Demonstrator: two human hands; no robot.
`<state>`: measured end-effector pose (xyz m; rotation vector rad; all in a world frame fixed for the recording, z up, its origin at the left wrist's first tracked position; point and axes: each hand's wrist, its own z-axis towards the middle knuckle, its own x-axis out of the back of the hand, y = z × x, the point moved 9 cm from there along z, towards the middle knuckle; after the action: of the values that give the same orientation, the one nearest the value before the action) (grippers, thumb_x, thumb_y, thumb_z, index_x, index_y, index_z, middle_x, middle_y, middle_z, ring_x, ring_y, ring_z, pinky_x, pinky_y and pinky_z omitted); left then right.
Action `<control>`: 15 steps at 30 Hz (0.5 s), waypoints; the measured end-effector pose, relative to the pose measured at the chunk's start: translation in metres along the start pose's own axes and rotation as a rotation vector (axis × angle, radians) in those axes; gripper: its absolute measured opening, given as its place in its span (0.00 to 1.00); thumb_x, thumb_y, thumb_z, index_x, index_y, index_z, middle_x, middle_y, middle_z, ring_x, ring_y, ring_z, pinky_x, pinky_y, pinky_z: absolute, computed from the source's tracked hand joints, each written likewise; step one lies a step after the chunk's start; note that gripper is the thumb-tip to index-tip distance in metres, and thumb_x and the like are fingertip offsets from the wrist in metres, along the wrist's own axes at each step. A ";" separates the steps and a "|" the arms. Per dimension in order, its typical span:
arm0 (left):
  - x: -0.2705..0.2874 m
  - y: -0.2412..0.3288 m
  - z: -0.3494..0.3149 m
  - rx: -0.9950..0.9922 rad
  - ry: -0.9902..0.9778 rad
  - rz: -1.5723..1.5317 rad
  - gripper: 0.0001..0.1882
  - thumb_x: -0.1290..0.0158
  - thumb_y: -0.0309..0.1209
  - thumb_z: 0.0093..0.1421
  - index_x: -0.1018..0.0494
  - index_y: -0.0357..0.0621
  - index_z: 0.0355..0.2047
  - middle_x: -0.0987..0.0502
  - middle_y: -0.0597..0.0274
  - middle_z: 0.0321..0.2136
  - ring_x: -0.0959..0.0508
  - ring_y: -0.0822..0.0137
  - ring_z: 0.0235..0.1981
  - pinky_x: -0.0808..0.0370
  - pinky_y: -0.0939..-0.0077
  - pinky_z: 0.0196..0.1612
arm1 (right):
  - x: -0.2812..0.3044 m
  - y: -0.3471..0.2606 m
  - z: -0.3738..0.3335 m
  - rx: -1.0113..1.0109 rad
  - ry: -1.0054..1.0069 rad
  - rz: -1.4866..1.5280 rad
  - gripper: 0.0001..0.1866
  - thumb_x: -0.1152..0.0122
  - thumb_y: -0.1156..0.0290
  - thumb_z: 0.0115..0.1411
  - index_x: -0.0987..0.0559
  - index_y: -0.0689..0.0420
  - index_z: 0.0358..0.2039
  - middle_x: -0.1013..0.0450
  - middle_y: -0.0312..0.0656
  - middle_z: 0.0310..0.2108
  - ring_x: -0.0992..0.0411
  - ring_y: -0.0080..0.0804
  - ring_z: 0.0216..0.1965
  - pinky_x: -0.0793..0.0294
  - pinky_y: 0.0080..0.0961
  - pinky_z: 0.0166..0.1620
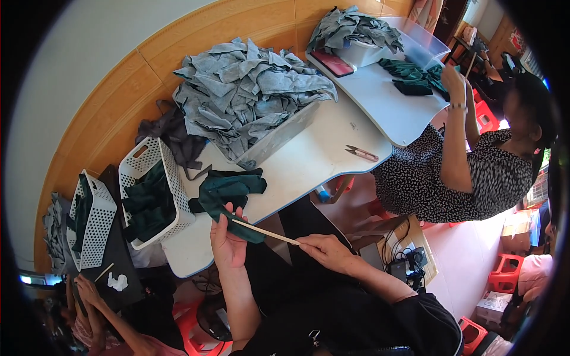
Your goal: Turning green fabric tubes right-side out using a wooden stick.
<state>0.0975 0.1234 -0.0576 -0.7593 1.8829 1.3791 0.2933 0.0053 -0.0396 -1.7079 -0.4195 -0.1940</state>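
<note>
My left hand (229, 244) grips a dark green velvet fabric piece (215, 204) between thumb and fingers. A thin wooden stick (270, 233), like a chopstick, runs from that fabric to my right hand (325, 251), whose fingers are closed on its other end. The stick's far tip lies against the green fabric; whether it sits inside cannot be made out. More dark green pieces (252, 180) lie on the white table just beyond my left hand.
A clear bin (279, 133) heaped with grey fabric pieces (249, 89) stands on the table (303, 169). Thread snips (361, 153) lie to its right. White baskets (184, 222) with green cloth stand at left. People work on both sides; a phone (332, 63) lies farther back.
</note>
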 end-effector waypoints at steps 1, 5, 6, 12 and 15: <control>-0.001 0.000 0.000 0.000 -0.013 0.015 0.14 0.51 0.31 0.65 0.30 0.44 0.50 0.24 0.63 0.48 0.23 0.63 0.48 0.22 0.65 0.48 | -0.001 0.003 -0.001 -0.032 -0.007 0.010 0.15 0.49 0.65 0.66 0.24 0.59 0.49 0.25 0.48 0.37 0.26 0.42 0.36 0.27 0.30 0.40; 0.003 0.000 0.002 0.003 0.012 0.036 0.13 0.51 0.31 0.66 0.30 0.44 0.50 0.24 0.64 0.49 0.23 0.63 0.49 0.23 0.65 0.49 | 0.001 0.002 -0.003 -0.013 0.017 0.052 0.16 0.50 0.64 0.66 0.24 0.59 0.48 0.25 0.48 0.37 0.26 0.43 0.37 0.27 0.30 0.41; 0.000 -0.001 0.002 0.007 -0.021 0.029 0.13 0.51 0.31 0.66 0.30 0.44 0.50 0.24 0.64 0.49 0.23 0.63 0.49 0.23 0.65 0.49 | 0.001 0.002 -0.002 -0.010 0.009 0.038 0.16 0.50 0.64 0.66 0.24 0.59 0.48 0.25 0.48 0.38 0.25 0.43 0.37 0.27 0.30 0.41; -0.002 -0.002 0.001 0.004 -0.032 0.068 0.14 0.51 0.30 0.65 0.30 0.42 0.50 0.24 0.62 0.48 0.23 0.63 0.48 0.23 0.66 0.49 | 0.000 0.004 0.000 0.002 0.016 0.012 0.15 0.50 0.65 0.66 0.23 0.59 0.48 0.24 0.50 0.38 0.25 0.46 0.40 0.27 0.32 0.43; -0.004 -0.002 0.001 -0.045 -0.013 0.161 0.14 0.50 0.26 0.64 0.29 0.39 0.50 0.24 0.56 0.47 0.22 0.62 0.46 0.23 0.66 0.50 | 0.000 0.003 0.001 0.019 0.047 0.051 0.16 0.49 0.65 0.66 0.24 0.60 0.48 0.24 0.49 0.35 0.25 0.42 0.37 0.26 0.30 0.41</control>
<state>0.1012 0.1238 -0.0557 -0.6298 1.9445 1.5260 0.2944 0.0059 -0.0428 -1.6904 -0.3414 -0.1917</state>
